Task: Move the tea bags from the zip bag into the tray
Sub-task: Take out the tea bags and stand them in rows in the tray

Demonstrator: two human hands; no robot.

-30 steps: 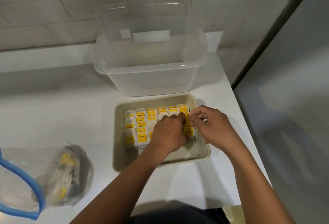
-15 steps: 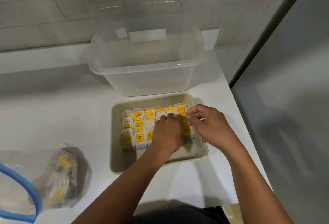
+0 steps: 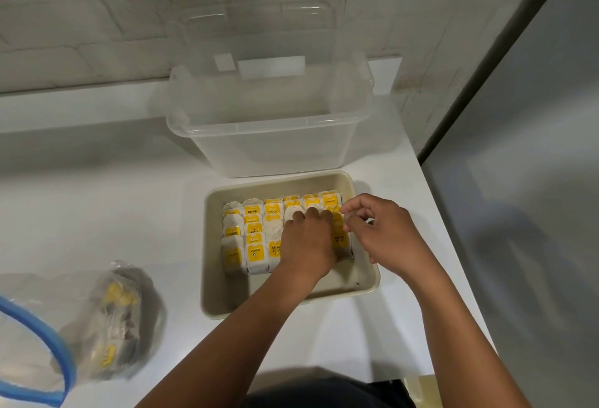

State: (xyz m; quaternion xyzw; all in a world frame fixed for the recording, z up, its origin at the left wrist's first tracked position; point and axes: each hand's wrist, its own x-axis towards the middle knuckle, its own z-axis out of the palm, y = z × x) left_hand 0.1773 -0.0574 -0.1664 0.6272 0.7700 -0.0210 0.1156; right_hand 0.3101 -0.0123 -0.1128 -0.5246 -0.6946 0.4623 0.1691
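Observation:
A beige tray (image 3: 211, 281) sits on the white counter. Rows of white tea bags with yellow labels (image 3: 254, 240) fill its far part. My left hand (image 3: 308, 242) lies flat on the middle rows, fingers stretched out and pressing down. My right hand (image 3: 385, 232) is at the tray's right side, thumb and forefinger pinched on a tea bag (image 3: 338, 239) in the rightmost column. The clear zip bag (image 3: 110, 320) with a blue zipper strip (image 3: 63, 362) lies at the lower left, with several tea bags inside.
An open clear plastic bin (image 3: 275, 145) stands right behind the tray, against the tiled wall. The counter's right edge (image 3: 453, 265) runs close past the tray, with a grey panel (image 3: 525, 180) beyond it.
My left hand has slid a little farther up over the tea bags. My right hand stays pinched at the right column. The view has shifted slightly.

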